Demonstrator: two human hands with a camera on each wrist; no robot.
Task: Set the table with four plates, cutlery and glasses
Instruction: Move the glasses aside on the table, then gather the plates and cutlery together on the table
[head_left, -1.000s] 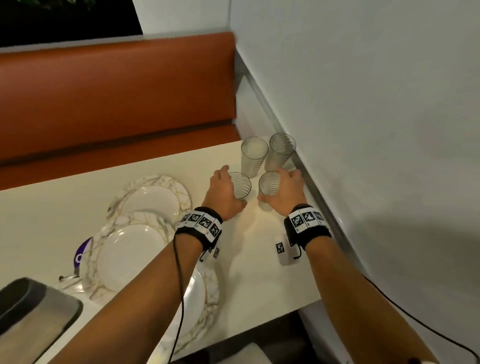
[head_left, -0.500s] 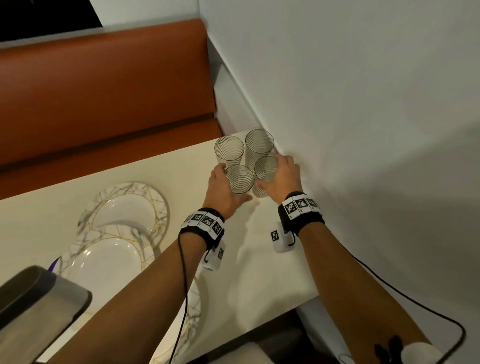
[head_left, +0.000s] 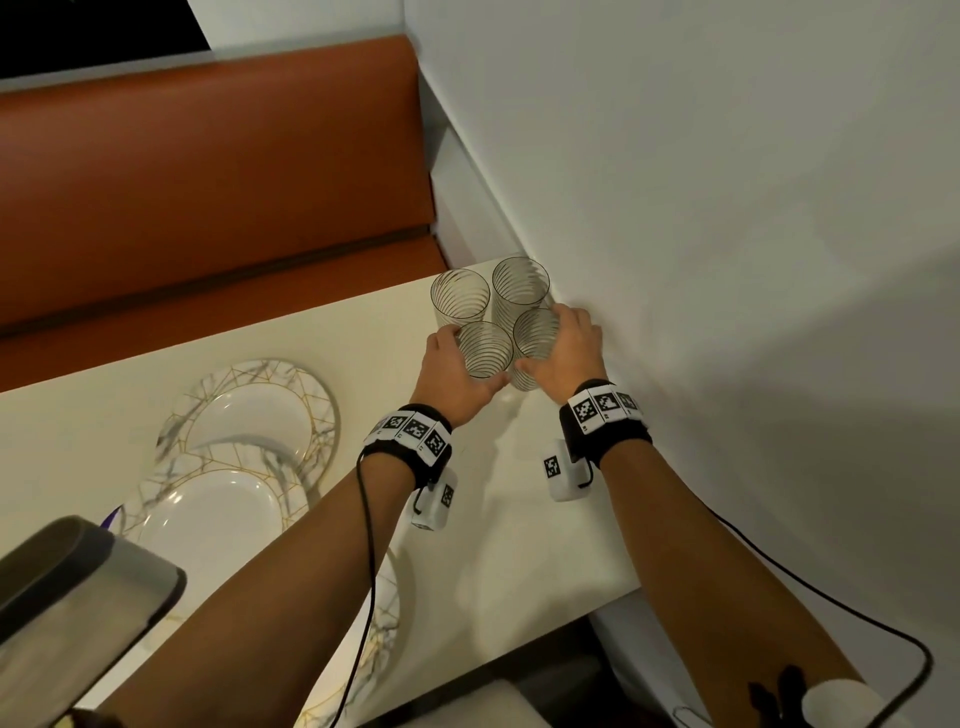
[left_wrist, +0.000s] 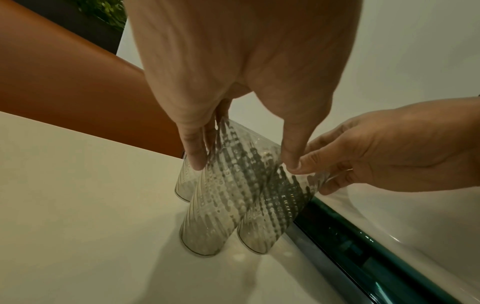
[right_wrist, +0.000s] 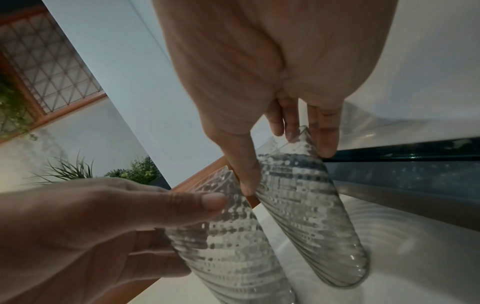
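Note:
Four clear ribbed glasses stand bunched together at the far right corner of the cream table (head_left: 545, 540), close to the wall. My left hand (head_left: 452, 369) grips the near-left glass (head_left: 484, 349), fingers on one side and thumb on the other, as the left wrist view shows for this glass (left_wrist: 228, 195). My right hand (head_left: 569, 345) grips the near-right glass (head_left: 536, 338), which the right wrist view (right_wrist: 311, 216) shows standing on the table. The two far glasses (head_left: 460, 300) (head_left: 521, 283) stand untouched. Marbled gold-veined plates (head_left: 260, 410) (head_left: 208, 512) overlap at the left.
A white wall (head_left: 727, 260) borders the table's right edge, with a dark green strip (left_wrist: 363, 246) along it. An orange bench (head_left: 208, 182) runs behind the table. A grey metal object (head_left: 78, 587) sits at the near left. A third plate (head_left: 387, 608) lies under my left forearm.
Both hands have pushed the two near glasses away from me, up against the two far glasses. The four now stand tightly together by the wall.

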